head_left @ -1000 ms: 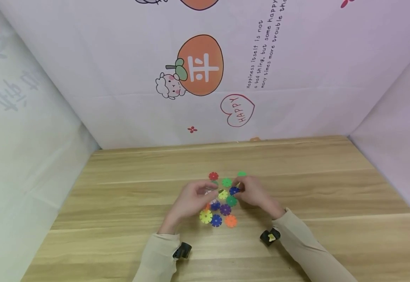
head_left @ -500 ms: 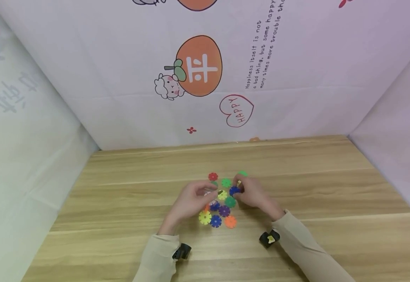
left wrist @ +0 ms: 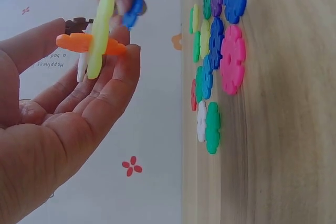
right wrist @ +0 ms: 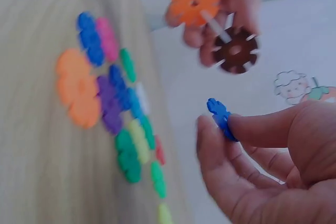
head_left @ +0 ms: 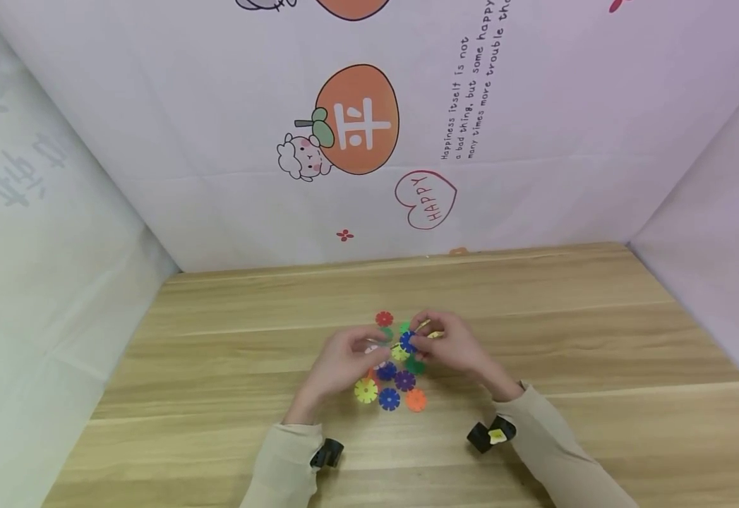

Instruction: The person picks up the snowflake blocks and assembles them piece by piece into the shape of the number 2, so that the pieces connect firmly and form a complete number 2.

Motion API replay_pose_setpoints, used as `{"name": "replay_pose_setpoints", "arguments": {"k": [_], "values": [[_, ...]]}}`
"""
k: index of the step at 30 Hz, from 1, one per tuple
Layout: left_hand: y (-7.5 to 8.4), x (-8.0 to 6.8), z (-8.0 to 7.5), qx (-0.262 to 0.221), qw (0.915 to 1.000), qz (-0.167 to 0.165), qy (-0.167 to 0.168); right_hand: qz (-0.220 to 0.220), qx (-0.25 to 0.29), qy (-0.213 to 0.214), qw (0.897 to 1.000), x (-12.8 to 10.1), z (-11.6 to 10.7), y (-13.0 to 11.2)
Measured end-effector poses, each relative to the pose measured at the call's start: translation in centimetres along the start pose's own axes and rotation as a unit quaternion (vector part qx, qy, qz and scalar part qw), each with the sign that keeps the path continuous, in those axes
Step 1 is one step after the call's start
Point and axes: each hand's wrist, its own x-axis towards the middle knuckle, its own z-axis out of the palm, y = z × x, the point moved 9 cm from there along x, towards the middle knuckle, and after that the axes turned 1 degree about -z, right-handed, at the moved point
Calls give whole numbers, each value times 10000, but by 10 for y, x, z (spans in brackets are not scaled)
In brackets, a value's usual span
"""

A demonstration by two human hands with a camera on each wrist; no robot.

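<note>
My left hand [head_left: 346, 358] holds a joined piece made of notched plastic snowflake discs above the table. In the left wrist view a yellow disc [left wrist: 101, 32] crosses an orange disc [left wrist: 73, 41], with a white disc [left wrist: 82, 67] beside them. A brown disc [right wrist: 236, 51] sits at the end of this piece in the right wrist view, slotted to the white one. Between thumb and fingers my right hand [head_left: 454, 344] pinches a single blue disc [right wrist: 220, 118]. That blue disc is a short way from the brown one, not touching it.
Loose discs lie on the wooden table [head_left: 217, 381] below the hands, among them a purple disc [head_left: 404, 381], an orange disc [head_left: 416, 400], a red disc [head_left: 385, 319] and a pink disc [left wrist: 232, 59]. White printed cloth [head_left: 248, 212] stands behind and at both sides.
My right hand has moved left with the blue disc, closer to the left hand, and the disc has turned. The left hand has stayed almost still with its joined discs.
</note>
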Motion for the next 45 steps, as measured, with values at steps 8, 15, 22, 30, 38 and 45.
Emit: {"name": "replay_pose_setpoints", "arguments": {"k": [8, 15, 22, 30, 38, 45], "values": [[-1, 0, -3, 39, 10000, 46, 24, -163, 334, -90, 9993, -8, 1, -19], [1, 0, -3, 37, 10000, 60, 29, -311, 370, -222, 9986, -10, 2, -26], [0, 1, -2, 56, 9999, 112, 15, -334, 423, -307, 9981, -10, 3, -26], [0, 0, -2, 21, 10000, 79, 27, -382, 389, -283, 9981, -11, 1, -26], [-1, 1, 0, -43, 9999, 103, 21, -470, 349, -282, 9979, -11, 3, -27], [-1, 1, 1, -158, 9998, 113, -7, -482, 373, -271, 9978, -12, 3, -28]]}}
